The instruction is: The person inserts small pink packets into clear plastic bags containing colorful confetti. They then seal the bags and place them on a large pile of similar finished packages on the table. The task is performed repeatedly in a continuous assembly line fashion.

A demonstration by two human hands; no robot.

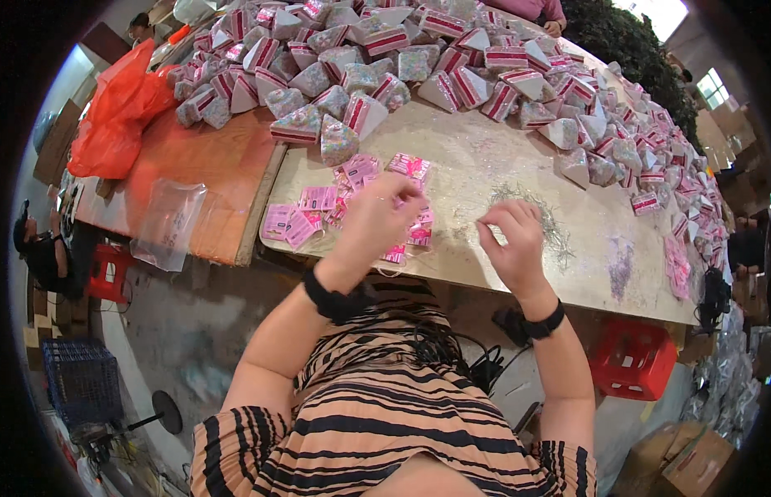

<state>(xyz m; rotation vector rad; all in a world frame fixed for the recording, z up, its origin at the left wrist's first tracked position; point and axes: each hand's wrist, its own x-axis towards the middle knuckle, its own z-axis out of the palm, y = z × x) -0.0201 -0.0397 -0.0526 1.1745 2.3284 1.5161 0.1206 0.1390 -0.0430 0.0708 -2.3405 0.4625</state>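
My left hand hovers over a scatter of small pink paper tags on the pale tabletop, its fingers curled; what it grips is hidden by the hand itself. My right hand is raised beside it, fingertips pinched together near a tangle of thin silvery wire ties. Whether a tie sits between those fingers is too small to tell. Both wrists wear black bands.
A big heap of pyramid-shaped pink, red and white packets covers the far half of the table. Orange plastic bags and a clear bag lie left. A red stool, a blue crate and cardboard boxes stand below.
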